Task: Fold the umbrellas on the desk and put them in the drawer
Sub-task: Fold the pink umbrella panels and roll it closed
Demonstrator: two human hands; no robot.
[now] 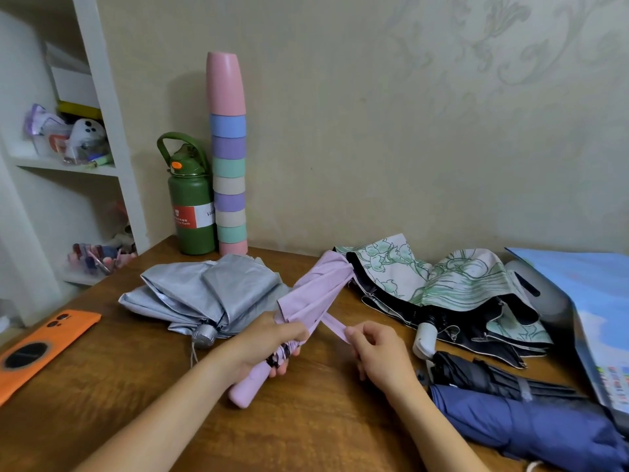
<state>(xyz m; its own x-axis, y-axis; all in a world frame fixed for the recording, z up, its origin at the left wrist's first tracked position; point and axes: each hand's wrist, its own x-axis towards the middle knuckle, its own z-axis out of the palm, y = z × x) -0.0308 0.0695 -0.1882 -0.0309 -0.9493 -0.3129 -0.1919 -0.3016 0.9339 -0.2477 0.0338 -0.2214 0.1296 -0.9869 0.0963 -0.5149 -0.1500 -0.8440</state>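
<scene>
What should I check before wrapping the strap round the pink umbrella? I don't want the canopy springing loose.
1. Left hand clamps the pink umbrella just above its handle: ok.
2. Right hand pinches the strap, pulled out to the side: ok.
3. Canopy folds gathered evenly: not ok, the far end is still loose and flared.
4. Strap fastener and its mate visible: cannot tell.
5. Room to turn the umbrella: ok, though its tip lies close to the floral umbrella.
6. Drawer open and ready: cannot tell, it is out of view.
</scene>
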